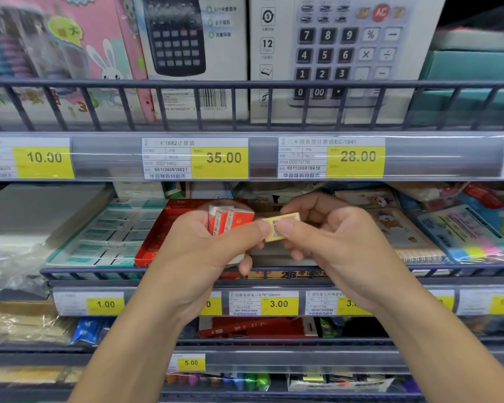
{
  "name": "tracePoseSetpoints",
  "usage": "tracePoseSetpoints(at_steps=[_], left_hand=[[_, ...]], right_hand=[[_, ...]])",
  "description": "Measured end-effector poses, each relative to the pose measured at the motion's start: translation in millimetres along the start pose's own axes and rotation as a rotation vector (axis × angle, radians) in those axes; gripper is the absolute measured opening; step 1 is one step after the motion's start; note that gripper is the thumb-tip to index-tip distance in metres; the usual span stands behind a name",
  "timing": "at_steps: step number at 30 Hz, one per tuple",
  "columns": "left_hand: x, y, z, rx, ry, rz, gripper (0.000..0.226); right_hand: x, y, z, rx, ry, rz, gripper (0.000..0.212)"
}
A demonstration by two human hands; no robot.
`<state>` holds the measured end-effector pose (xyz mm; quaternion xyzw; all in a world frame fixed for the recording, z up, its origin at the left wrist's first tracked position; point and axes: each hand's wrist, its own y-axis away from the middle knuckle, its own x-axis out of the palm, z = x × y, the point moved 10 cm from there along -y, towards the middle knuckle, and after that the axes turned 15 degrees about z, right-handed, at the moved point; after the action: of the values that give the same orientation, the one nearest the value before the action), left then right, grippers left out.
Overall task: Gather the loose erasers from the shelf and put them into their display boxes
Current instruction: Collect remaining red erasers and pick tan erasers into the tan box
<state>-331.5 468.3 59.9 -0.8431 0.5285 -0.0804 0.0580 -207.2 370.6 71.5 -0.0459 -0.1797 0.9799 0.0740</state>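
calculator boxes (317,53) above red box (154,239)

The shelf rail (245,84) looks like dark painted metal wire with a dull sheen. The price strip (442,157) is clear glossy plastic over paper price tags (195,158). The red erasers (230,218) sit in shiny printed paper sleeves; the yellow eraser (280,226) has a smooth, slightly glossy wrap. The red display box (163,228) is glossy card. The calculator boxes (274,53) are smooth printed cardboard.

Head view: close, facing shelf (262,274) front.
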Motion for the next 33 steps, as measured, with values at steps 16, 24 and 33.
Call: tracePoseSetpoints(at_steps=[16,24,33], left_hand=[[7,3,3,0.029,0.054,0.095,0.020],[-6,2,8,0.031,-0.014,-0.009,0.004],[1,-4,2,0.068,-0.056,0.002,0.010]], right_hand=[[19,16,33,-0.062,0.951,-0.070,0.036],[19,14,44,-0.079,0.963,-0.013,0.032],[9,8,15,0.032,0.229,0.048,0.023]])
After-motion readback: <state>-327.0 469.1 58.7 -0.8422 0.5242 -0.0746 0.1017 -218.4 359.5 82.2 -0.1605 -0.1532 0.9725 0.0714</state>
